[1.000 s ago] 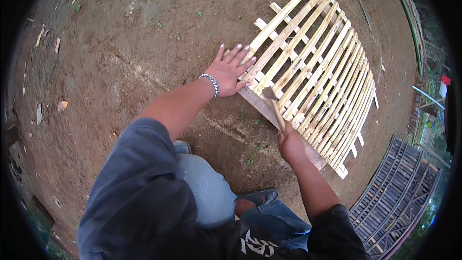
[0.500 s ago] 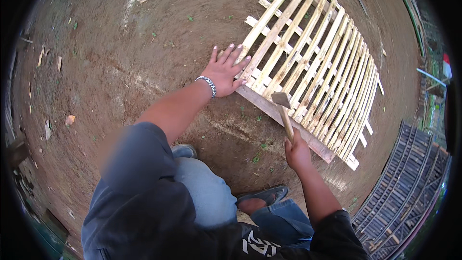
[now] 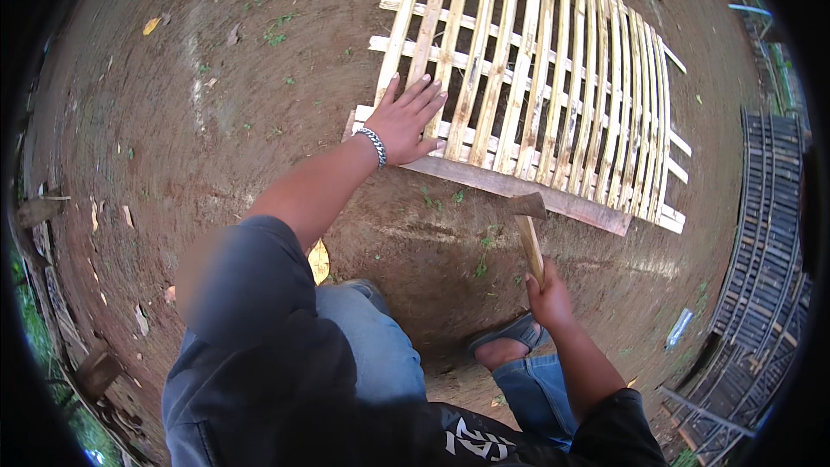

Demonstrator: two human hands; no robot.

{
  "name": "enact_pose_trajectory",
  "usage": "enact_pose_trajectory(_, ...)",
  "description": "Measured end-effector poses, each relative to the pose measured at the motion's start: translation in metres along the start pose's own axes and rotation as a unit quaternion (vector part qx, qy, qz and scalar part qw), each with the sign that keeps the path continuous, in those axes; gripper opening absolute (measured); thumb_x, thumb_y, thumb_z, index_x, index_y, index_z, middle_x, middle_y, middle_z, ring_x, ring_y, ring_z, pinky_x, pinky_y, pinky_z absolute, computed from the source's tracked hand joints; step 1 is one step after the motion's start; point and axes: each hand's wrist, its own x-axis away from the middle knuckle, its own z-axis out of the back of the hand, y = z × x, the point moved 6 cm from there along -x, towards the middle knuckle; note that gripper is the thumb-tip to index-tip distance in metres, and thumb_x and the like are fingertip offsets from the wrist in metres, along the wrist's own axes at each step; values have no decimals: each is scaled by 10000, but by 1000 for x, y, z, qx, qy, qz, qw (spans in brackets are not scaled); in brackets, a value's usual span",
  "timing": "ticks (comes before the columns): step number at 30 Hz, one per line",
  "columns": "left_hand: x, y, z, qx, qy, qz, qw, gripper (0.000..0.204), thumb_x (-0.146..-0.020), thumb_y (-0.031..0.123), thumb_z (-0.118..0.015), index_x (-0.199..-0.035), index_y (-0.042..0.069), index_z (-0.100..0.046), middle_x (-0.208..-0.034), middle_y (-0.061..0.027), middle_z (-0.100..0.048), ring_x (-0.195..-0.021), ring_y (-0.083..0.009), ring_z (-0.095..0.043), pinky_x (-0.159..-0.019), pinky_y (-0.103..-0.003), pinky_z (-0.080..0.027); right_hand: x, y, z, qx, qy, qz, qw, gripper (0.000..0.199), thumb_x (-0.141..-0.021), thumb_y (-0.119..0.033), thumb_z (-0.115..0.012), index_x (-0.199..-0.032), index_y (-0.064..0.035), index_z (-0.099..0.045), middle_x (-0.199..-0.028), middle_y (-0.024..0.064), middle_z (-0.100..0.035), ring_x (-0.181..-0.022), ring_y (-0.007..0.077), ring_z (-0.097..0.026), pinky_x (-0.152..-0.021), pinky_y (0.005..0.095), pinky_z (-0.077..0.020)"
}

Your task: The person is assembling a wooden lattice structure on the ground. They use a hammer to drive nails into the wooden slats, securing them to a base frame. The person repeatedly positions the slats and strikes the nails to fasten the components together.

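Observation:
A panel of pale wooden slats [image 3: 519, 91], fixed across several crosspieces, lies on the ground before me. My left hand [image 3: 405, 125] rests flat with fingers spread over the slats near the panel's near left corner, holding nothing. A plank [image 3: 536, 195] runs beneath the slats' near ends. In my right hand [image 3: 550, 296] is a hatchet [image 3: 529, 238], gripped by its wooden handle. Its dark metal head is up by the plank's front edge; whether it touches the plank I cannot tell.
Bare brown soil [image 3: 259, 164] surrounds the panel, with scattered dry leaves and small weeds. Dark slatted racks [image 3: 761, 225] stand at the right. A clear plastic bottle [image 3: 679, 329] lies near them. My sandalled foot [image 3: 510, 339] is below the hatchet.
My view has turned, so the panel appears rotated and farther left. Relative to the slats, my left hand has shifted right. The hatchet has come back from over the slats toward me.

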Motion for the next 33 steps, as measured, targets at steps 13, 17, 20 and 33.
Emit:
enact_pose_trajectory(13,-4,27,-1,-107,-210,-29,971,1373,-665,732,-840,-1687,159,-124,-1755,-142,-45,-1533,-319,-325,-1191,-547,-366,-60,46,-20,-548,287,-208,758,373,-1053,-157,-600,-1393,-89,-461,-1125,101,-626,-1012,273,-662,-877,451,-592)
enact_pose_trajectory(17,-4,26,-6,-131,-216,-45,967,1376,-672,683,-865,-1682,110,-127,-1753,-130,-75,-1429,-304,-451,-1109,-482,-453,-104,31,-22,-670,324,-260,615,424,-1072,-139,-563,-1447,-82,-373,-1387,152,-462,-1235,293,-550,-952,526,-594)
enact_pose_trajectory(20,-5,25,-6,-121,-192,-49,973,1322,-689,645,-871,-1670,98,-173,-1743,-110,-122,-1407,-301,-472,-1099,-488,-463,-121,26,-30,-684,308,-234,619,417,-1072,-140,-562,-1445,-88,-384,-1365,150,-464,-1251,285,-528,-946,531,-595)
enact_pose_trajectory(33,-4,19,-10,-58,-149,-23,987,1101,-712,510,-895,-1602,139,-364,-1723,-38,-198,-1457,-277,-434,-1156,-553,-413,-137,27,-28,-688,338,-202,609,402,-1063,-144,-583,-1424,-56,-430,-1404,150,-493,-1304,327,-523,-1060,570,-519)
